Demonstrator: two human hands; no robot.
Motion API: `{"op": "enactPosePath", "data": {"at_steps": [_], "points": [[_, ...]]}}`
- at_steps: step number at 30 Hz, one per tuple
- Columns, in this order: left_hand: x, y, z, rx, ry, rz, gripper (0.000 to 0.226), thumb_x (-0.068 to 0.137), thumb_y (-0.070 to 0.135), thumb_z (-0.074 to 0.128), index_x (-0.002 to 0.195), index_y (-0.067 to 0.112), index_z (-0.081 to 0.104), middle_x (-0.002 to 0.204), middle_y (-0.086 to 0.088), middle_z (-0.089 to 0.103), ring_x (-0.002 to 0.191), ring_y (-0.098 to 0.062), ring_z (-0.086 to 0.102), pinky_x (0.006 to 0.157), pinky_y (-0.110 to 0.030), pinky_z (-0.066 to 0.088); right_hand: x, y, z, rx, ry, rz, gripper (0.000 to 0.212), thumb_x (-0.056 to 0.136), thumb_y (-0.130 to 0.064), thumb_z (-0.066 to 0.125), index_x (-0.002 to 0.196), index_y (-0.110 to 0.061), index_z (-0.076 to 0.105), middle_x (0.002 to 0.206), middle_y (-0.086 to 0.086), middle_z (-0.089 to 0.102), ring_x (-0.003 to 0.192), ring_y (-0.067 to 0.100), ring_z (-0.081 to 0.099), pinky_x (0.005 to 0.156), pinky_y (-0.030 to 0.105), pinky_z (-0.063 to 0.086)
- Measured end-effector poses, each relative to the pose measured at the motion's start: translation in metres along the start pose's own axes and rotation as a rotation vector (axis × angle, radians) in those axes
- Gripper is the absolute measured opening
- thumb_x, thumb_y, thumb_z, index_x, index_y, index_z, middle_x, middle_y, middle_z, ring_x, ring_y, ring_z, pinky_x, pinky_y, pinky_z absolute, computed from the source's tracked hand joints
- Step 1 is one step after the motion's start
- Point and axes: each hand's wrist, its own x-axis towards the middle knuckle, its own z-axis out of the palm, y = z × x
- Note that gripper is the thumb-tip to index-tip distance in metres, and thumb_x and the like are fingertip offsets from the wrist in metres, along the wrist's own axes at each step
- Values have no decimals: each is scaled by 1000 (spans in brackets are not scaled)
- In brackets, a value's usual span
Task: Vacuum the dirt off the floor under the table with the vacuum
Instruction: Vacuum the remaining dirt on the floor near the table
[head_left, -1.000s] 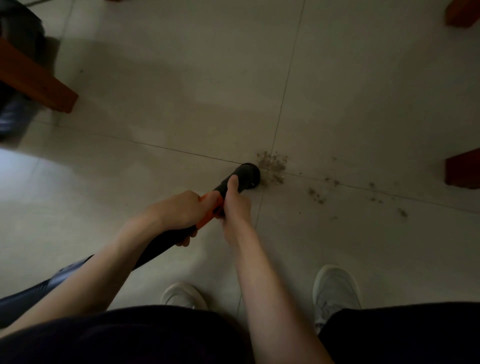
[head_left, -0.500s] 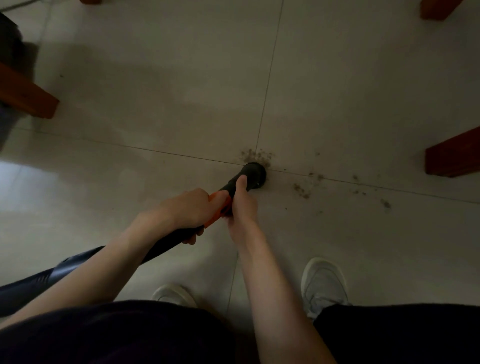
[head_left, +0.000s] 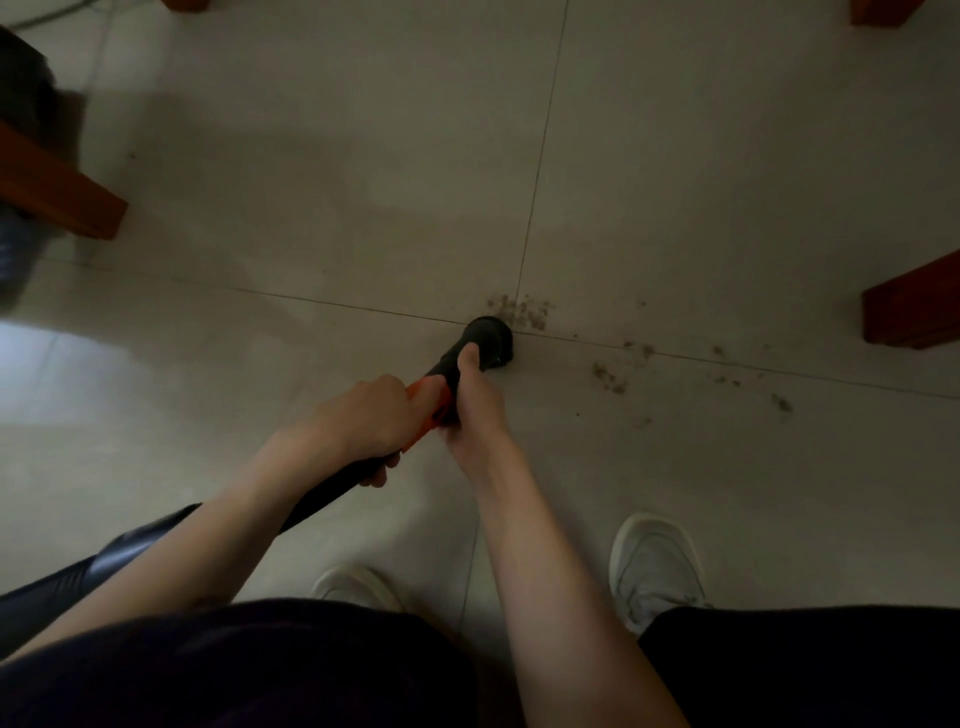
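No readable text, label, brand, number or sign shows on anything here.

ahead of our fingers (head_left: 470, 358) the tiled floor (head_left: 337, 171) lies open. a wooden leg (head_left: 57, 187) stands well off to their left, another wooden leg (head_left: 914, 306) well off to their right. behind them our two shoes (head_left: 654, 566) stand on the floor.

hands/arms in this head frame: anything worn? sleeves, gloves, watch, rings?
Nothing worn shows on either. The left hand and right hand are bare: no gloves, and no rings that I can make out in the dim light. Both forearms are bare from wrist to the bottom of the frame, with no sleeve, cuff, watch or band in view.
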Motion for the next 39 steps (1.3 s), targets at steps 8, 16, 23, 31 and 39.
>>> {"op": "enactPosePath", "data": {"at_steps": [8,16,23,31,39], "points": [[0,-26,-16,-125,70,-65,62,96,53,29,95,-3,56,61,-11,58,42,-21,54,48,-25,47,5,7,40,-156,-42,36,58,97,-48,43,133,-3,43,120,16,60,103,27,61,66,30,52],[11,-20,-30,-157,125,-28,62,96,54,28,98,1,60,59,-9,58,40,-19,53,48,-25,45,22,-9,53,-223,-27,-39,57,97,-48,42,130,-2,44,121,15,59,107,29,60,78,35,53],[20,-17,-38,-163,57,-4,60,96,53,28,103,2,59,59,-10,57,39,-19,52,47,-25,45,26,-12,51,-250,36,-55,59,96,-52,42,127,-2,50,119,13,61,97,24,60,55,24,46],[23,-4,-36,-140,-6,23,62,96,55,29,104,1,58,60,-11,57,41,-20,53,49,-26,47,26,-19,38,-238,89,-91,55,97,-50,41,122,-2,52,101,10,59,89,23,58,56,24,45],[26,9,-33,-93,-15,51,61,96,55,27,101,1,55,60,-11,57,42,-20,53,48,-25,47,26,-26,27,-203,119,-112,58,96,-51,41,124,-2,51,114,13,62,94,24,60,53,24,45]]}}
